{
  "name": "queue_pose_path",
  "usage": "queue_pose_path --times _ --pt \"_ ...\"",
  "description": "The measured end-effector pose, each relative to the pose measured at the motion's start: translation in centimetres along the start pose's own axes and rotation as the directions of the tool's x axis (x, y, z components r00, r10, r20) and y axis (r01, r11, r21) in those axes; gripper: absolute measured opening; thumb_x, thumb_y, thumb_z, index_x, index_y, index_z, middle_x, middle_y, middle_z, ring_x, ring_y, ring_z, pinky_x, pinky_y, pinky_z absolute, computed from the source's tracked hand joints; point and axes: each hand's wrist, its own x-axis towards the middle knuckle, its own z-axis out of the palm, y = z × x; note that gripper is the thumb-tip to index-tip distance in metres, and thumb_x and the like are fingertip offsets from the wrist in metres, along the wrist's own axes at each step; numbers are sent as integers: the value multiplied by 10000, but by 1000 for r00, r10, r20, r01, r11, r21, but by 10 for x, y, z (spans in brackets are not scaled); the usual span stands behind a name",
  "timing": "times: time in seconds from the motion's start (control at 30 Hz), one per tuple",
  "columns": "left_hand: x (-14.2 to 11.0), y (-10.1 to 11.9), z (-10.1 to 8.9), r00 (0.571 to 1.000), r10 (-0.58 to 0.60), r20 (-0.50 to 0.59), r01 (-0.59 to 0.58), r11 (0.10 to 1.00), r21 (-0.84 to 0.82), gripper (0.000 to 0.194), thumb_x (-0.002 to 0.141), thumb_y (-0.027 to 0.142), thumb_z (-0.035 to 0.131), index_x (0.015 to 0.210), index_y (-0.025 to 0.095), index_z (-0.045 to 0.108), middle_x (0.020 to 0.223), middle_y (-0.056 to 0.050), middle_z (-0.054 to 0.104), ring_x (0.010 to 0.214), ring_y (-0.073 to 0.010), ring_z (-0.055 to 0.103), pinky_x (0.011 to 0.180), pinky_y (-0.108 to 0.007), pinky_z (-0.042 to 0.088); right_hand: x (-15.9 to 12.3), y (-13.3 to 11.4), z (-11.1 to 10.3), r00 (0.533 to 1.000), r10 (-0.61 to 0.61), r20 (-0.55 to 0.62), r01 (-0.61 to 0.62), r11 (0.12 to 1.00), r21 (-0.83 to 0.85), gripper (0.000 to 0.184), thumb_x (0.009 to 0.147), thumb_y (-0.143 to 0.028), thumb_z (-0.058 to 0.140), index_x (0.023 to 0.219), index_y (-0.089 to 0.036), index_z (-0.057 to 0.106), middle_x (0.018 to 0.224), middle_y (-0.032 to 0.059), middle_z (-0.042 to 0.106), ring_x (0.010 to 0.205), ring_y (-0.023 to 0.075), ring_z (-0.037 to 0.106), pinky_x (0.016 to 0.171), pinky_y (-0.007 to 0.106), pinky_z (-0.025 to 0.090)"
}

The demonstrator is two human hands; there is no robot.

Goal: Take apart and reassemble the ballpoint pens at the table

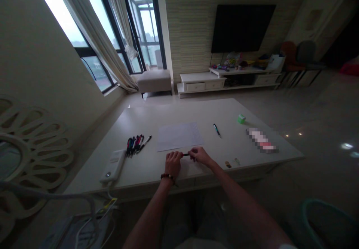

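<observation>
1. Black, slim and pen-like, the short stick (pixel 186 154) spans the gap between the left hand (pixel 173 163) and the right hand (pixel 199 155). From where I watch, its long axis runs side to side, nearly level, and neither hand is clearly nearer.
2. I see the left hand curled over one end and the right hand's fingertips pinching the other. How firmly either grips, I cannot tell.
3. Only the stick's dark middle shows; fingers hide both ends, so I cannot make out a tip or cap.
4. It sits by the near edge of the white worktop (pixel 140 120), on my side of the paper (pixel 179 134). Whether it touches the surface, I cannot tell.
5. Leftward I have a bunch of pens (pixel 135 144); beyond the right hand lies a lone pen (pixel 217 130), tilted across my view.
</observation>
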Motion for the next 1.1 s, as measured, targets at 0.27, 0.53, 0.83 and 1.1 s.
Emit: queue_pose_path --times 0.27,0.53,0.83,1.1 --pt "-2 -3 3 1000 12 1 -12 1000 -13 180 861 166 393 885 225 561 822 -38 605 801 -180 499 727 -312 318 1 2 2 1000 0 -7 0 1000 26 380 684 -501 607 714 -122 589 593 34 631 422 89 528 353 170 326" --pt "-1 -4 7 1000 17 6 -18 999 39 170 860 171 411 892 234 565 830 -24 604 802 -167 508 721 -303 339 1 4 1 999 44 11 -45 998 36 384 720 -503 576 750 -121 593 643 54 656 432 91 555 351 162 335" --pt "-1 -4 7 1000 16 21 -17 999 31 180 867 181 395 907 236 562 848 -33 607 825 -182 505 733 -314 335 5 10 1 1000 9 -2 -9 998 60 353 682 -468 626 753 -123 599 615 36 648 447 94 561 376 169 361" --pt "-1 -3 6 1000 21 15 -22 999 47 178 871 181 390 895 230 560 832 -35 600 819 -180 503 728 -312 335 4 12 -1 999 42 10 -43 994 99 351 697 -464 616 793 -127 592 613 30 645 440 87 555 369 159 363"
